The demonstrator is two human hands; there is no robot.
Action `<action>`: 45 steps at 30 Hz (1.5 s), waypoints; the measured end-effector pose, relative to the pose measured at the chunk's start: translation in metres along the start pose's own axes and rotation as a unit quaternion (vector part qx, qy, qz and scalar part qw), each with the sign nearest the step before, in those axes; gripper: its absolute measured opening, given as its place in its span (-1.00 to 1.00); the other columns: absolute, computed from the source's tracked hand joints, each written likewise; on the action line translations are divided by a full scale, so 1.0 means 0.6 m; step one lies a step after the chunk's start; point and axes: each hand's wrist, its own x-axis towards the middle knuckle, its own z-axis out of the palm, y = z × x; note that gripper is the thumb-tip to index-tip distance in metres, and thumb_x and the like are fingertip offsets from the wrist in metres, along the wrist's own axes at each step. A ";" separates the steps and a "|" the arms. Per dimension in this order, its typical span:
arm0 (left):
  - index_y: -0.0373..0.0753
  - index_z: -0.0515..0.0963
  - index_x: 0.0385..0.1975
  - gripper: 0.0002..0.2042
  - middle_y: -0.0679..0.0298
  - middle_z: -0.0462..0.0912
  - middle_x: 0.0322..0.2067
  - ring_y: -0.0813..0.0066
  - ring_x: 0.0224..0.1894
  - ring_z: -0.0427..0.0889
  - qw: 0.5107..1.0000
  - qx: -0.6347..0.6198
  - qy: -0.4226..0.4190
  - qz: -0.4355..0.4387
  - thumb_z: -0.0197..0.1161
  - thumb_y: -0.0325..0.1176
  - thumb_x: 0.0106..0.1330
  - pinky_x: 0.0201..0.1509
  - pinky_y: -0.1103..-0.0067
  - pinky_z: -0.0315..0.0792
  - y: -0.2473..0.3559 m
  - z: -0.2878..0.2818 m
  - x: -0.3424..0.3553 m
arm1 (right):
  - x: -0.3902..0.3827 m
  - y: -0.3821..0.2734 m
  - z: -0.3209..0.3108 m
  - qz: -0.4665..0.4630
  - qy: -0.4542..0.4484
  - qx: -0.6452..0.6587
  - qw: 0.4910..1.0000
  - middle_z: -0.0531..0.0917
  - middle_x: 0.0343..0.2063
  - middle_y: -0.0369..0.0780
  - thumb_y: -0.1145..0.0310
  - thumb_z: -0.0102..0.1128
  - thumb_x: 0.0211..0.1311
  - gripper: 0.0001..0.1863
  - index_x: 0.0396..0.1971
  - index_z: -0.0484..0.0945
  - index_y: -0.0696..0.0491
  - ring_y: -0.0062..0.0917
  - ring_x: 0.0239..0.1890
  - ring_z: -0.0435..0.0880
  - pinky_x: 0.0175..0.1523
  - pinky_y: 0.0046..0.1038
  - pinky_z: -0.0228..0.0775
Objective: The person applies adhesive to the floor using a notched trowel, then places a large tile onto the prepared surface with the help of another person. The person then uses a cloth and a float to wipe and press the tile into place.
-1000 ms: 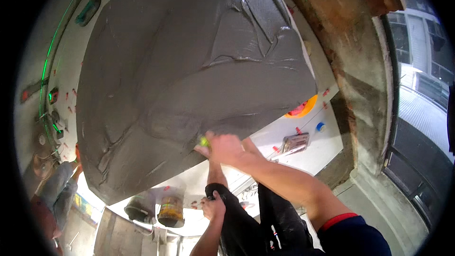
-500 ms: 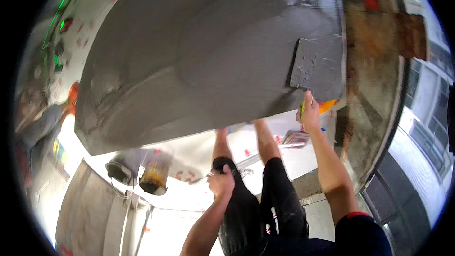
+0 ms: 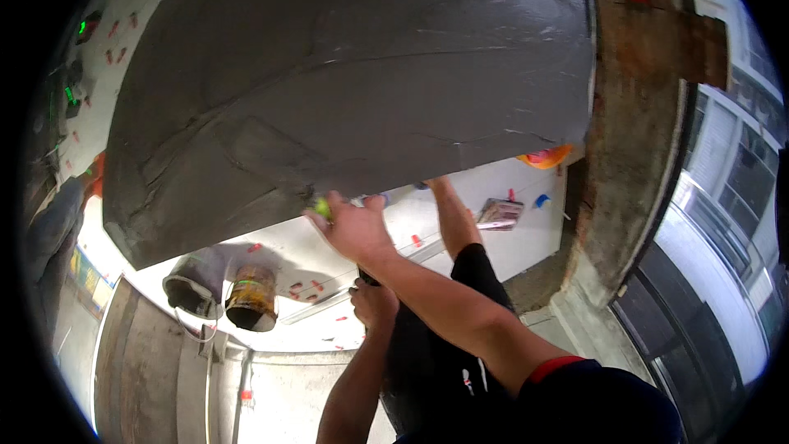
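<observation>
Grey-coated panel (image 3: 353, 99): dim, glare at upper right. Right of it: bright, daylit glazing (image 3: 740, 148). Below it: bright white surface (image 3: 538, 226), shadow beside yellow-stained bucket (image 3: 251, 286). Left of it: dim, soft detail, green glints. Fisheye curvature around it; black rim.

Can't read any text, label or number, on yellow bucket (image 3: 252, 288) or coloured panel (image 3: 90, 276) left of it.

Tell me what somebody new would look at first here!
Probably the huge, smeared grey slab, filling the upper middle. Next might come the right hand by the slab's lower edge, around a bright yellow-green handle. At lower left, a grubby yellow bucket beside a dark bucket could catch the eye too.
</observation>
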 end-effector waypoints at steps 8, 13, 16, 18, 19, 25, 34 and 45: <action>-0.45 0.43 -0.01 -0.34 -0.15 0.48 -0.05 -0.08 0.02 0.52 1.000 -0.022 0.018 0.000 -0.03 0.18 0.35 0.05 0.16 0.46 0.009 -0.055 -0.011 | -0.107 0.476 -0.187 0.201 0.354 0.044 0.912 0.62 -0.56 0.03 -0.11 0.04 0.35 -0.41 -0.33 0.57 0.25 -0.24 -0.53 0.61 -0.34 -0.20 0.44; -0.44 0.47 0.01 -0.32 -0.16 0.49 -0.01 -0.09 0.05 0.52 0.999 -0.037 0.008 -0.024 0.00 0.18 0.30 0.11 0.10 0.40 -0.007 -0.044 -0.007 | -0.088 0.426 -0.203 0.271 0.261 0.457 0.806 0.30 -0.75 -0.40 -0.32 -0.06 0.30 -0.43 -0.54 0.36 -0.08 -0.61 -0.74 0.33 -0.64 -0.53 0.20; -0.36 0.49 -0.07 -0.39 -0.13 0.51 -0.07 -0.07 0.01 0.52 0.998 -0.042 0.036 0.008 0.03 0.18 0.29 0.09 0.09 0.37 -0.006 -0.034 -0.004 | -0.031 0.304 -0.088 0.204 0.238 0.503 0.805 0.37 -0.68 -0.33 -0.15 -0.07 0.42 -0.51 -0.47 0.41 -0.02 -0.63 -0.69 0.39 -0.64 -0.48 0.22; -0.37 0.48 -0.09 -0.39 -0.14 0.52 -0.10 -0.10 0.00 0.52 0.997 -0.066 0.040 0.003 0.04 0.18 0.29 0.06 0.12 0.40 -0.007 -0.045 -0.012 | 0.010 0.154 -0.009 0.185 0.146 0.463 0.855 0.42 -0.64 -0.31 -0.11 -0.09 0.45 -0.52 -0.42 0.47 0.02 -0.64 -0.64 0.42 -0.58 -0.51 0.24; -0.38 0.48 -0.09 -0.39 -0.15 0.52 -0.10 -0.12 0.00 0.52 0.997 -0.058 0.042 0.013 0.05 0.18 0.28 0.05 0.13 0.42 0.006 -0.055 -0.018 | 0.048 0.133 0.047 0.016 0.225 0.246 0.943 0.51 -0.60 -0.27 -0.10 -0.08 0.45 -0.48 -0.31 0.53 0.12 -0.54 -0.55 0.49 -0.43 -0.44 0.35; -0.34 0.42 0.02 -0.39 -0.10 0.49 -0.03 -0.10 0.03 0.51 0.996 -0.047 -0.030 0.064 0.09 0.15 0.27 0.08 0.16 0.42 -0.013 -0.010 -0.003 | 0.145 -0.261 0.177 0.005 -0.036 0.239 0.970 0.63 -0.25 0.19 -0.35 -0.12 0.27 -0.19 -0.11 0.48 0.25 0.09 -0.11 0.61 -0.03 -0.07 0.46; -0.31 0.48 -0.03 -0.41 -0.04 0.51 -0.05 -0.04 0.01 0.51 0.995 -0.074 -0.018 0.060 0.09 0.16 0.25 0.04 0.21 0.43 -0.026 -0.036 -0.006 | 0.161 -0.343 0.223 -0.230 -0.090 -0.003 0.969 0.65 -0.42 0.12 0.04 -0.06 0.40 -0.56 -0.06 0.29 0.17 -0.02 -0.36 0.70 -0.28 -0.09 0.55; -0.40 0.50 -0.17 -0.38 -0.08 0.51 -0.14 -0.04 -0.02 0.53 0.993 -0.089 0.071 -0.011 0.10 0.19 0.23 0.00 0.19 0.46 0.003 -0.070 -0.001 | 0.209 -0.094 -0.204 -0.030 0.133 0.020 0.990 0.64 -0.39 0.13 0.02 0.00 0.38 -0.54 -0.02 0.29 0.12 0.09 -0.26 0.63 -0.19 0.00 0.47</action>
